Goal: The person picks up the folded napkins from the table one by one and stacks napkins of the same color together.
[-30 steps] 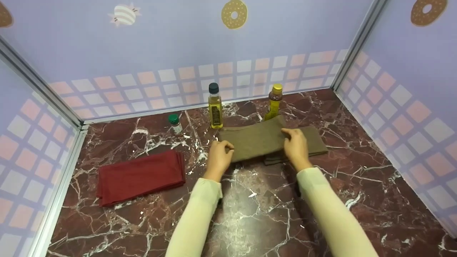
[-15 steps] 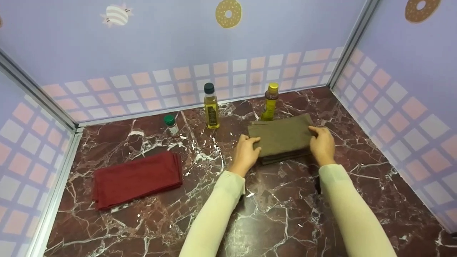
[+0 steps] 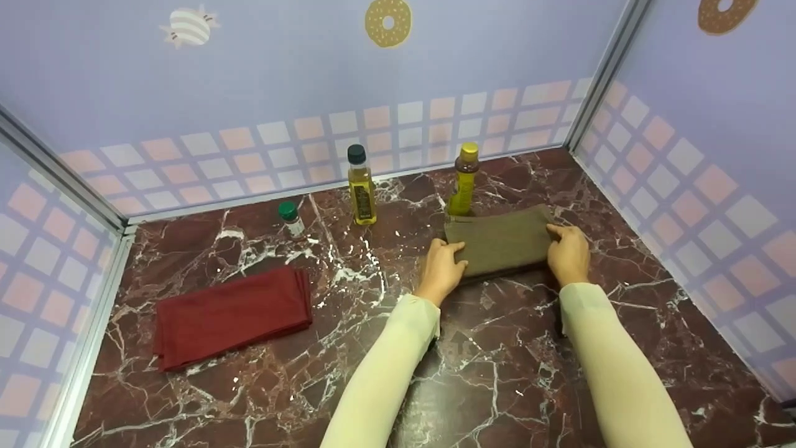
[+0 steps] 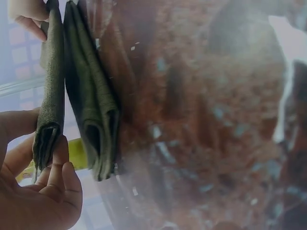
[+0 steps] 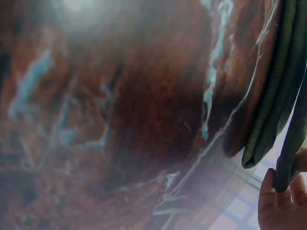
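A folded olive-green cloth is held level by its two short ends. My left hand pinches its left end, with the thumb and fingers on either side of the fold in the left wrist view. At the right end, my right hand grips it likewise. Directly beneath lies a second folded olive cloth on the table; a narrow gap separates the two in both wrist views. From the head view the upper cloth hides most of the lower one.
A folded dark red cloth lies on the marbled table at the left. Behind stand a green-capped jar, a dark-capped oil bottle and a yellow-capped bottle, the last close behind the olive cloth. Patterned walls enclose the table.
Both hands have carried the upper olive cloth to the right, from beside the lower one to right above it. During the last half second they moved only slightly.
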A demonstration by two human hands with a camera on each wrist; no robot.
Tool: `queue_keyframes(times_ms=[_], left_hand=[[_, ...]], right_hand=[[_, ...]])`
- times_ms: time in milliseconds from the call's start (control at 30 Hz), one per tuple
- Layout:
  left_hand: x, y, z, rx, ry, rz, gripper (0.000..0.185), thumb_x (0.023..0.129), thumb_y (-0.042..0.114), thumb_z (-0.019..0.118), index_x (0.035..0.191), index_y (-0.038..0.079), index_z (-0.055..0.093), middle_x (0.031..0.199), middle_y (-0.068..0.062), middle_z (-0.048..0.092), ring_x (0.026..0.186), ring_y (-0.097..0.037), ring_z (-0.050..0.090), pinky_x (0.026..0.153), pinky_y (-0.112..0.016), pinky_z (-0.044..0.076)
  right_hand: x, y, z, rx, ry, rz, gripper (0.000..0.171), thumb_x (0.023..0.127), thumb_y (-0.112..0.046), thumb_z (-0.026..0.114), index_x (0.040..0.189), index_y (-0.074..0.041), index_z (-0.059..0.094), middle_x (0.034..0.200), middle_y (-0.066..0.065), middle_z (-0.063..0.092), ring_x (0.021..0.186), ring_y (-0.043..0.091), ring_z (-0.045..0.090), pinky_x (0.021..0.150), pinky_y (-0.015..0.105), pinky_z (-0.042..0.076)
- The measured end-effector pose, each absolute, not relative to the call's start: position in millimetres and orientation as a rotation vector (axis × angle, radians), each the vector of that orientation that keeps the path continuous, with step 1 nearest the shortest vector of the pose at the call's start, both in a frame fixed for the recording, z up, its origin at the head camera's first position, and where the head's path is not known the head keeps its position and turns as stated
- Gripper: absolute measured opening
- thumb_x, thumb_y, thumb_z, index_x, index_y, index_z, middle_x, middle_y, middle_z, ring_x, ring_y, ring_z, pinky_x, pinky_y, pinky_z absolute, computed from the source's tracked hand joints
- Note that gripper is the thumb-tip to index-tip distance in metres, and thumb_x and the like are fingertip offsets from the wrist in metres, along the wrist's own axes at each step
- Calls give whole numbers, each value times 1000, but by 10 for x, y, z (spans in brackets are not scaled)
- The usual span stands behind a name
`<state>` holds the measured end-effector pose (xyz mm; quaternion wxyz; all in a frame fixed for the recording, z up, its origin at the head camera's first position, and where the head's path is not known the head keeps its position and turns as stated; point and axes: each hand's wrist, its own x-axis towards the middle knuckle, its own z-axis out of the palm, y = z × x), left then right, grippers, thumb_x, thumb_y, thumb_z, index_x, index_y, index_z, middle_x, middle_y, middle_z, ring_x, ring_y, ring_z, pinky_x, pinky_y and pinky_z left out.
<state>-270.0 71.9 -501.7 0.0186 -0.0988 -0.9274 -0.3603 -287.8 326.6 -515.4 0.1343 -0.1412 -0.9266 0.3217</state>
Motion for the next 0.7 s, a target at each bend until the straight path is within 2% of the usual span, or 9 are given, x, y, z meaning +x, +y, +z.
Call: queue_keyframes(times_ms=[700], left_hand=[[-2673,702,-5175,-301,-2913,-986,41,88,22,75,127,10,69,114,-16,60,101,-28,62,90,-38,50]], right_hand=[[-2917,3323,-5283,-368,-2743,929,40,92,4,46,126,-1,67,128,25,56,125,43,49,105,54,38]])
